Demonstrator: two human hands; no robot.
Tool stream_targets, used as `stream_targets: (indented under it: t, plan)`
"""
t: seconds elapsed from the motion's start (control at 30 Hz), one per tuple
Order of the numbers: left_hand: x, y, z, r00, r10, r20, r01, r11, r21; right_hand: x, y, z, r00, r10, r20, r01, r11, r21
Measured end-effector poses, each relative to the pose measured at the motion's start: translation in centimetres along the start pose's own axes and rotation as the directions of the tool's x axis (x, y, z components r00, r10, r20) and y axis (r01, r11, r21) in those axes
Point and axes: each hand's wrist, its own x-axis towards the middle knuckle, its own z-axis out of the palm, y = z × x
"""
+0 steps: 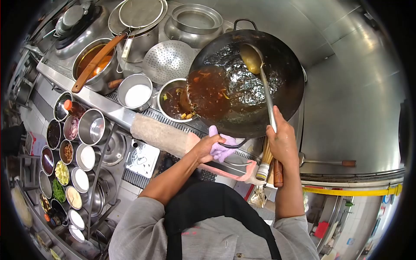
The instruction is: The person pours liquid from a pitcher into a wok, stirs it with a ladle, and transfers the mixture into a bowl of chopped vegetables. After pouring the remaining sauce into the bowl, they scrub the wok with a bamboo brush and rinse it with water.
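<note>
Fingers of the left hand (207, 148) are curled together, pinching a purple cloth (222, 152) against the near loop handle of a dark wok (291, 89); those of the right hand (284, 139) are wrapped in a fist about the shaft of a ladle (269, 102), whose wooden end protrudes below the grip. The ladle's bowl rests within the wok, toward its far side, and contains yellowish liquid. The wok, its second loop handle at the far rim, stands in front of the person, with a glossy, wet interior. Brown sauce (210, 93) with small solid pieces spreads over the wok's left portion and reaches the edge, which overhangs a metal bowl (161, 93) holding similar sauce and pieces. Beyond that bowl lies a perforated strainer (169, 61); to its left stands a small pot (122, 89) of white contents. Farther left, the wooden handle of a mesh strainer (141, 13) crosses above a pot (110, 78) of orange-brown liquid. Beneath the right forearm, near the ladle's end, is a bundled brush (265, 157). At lower left, a rack carries bowls of ingredients, among them chopped greens (58, 191) and yellow pieces (62, 173).
</note>
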Motion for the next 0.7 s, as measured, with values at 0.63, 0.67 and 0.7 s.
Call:
stream_targets:
  t: [0.63,0.67,0.7]
  plan:
    - [-1.2,1.3,-0.1,0.999,-0.014,0.034,0.013,0.998,0.055,-0.5,-2.4,1.8,0.951,0.115,0.288,-0.197,0.941,0.275]
    - [-1.3,1.3,0.1,1.000,-0.004,0.028,0.003,0.999,0.051,-0.9,-2.6,1.5,0.938,0.111,0.327,-0.212,0.933,0.291]
    - [-1.7,1.5,0.8,1.000,0.007,0.024,-0.008,0.999,0.048,-1.2,-2.8,1.1,0.933,0.108,0.343,-0.221,0.925,0.309]
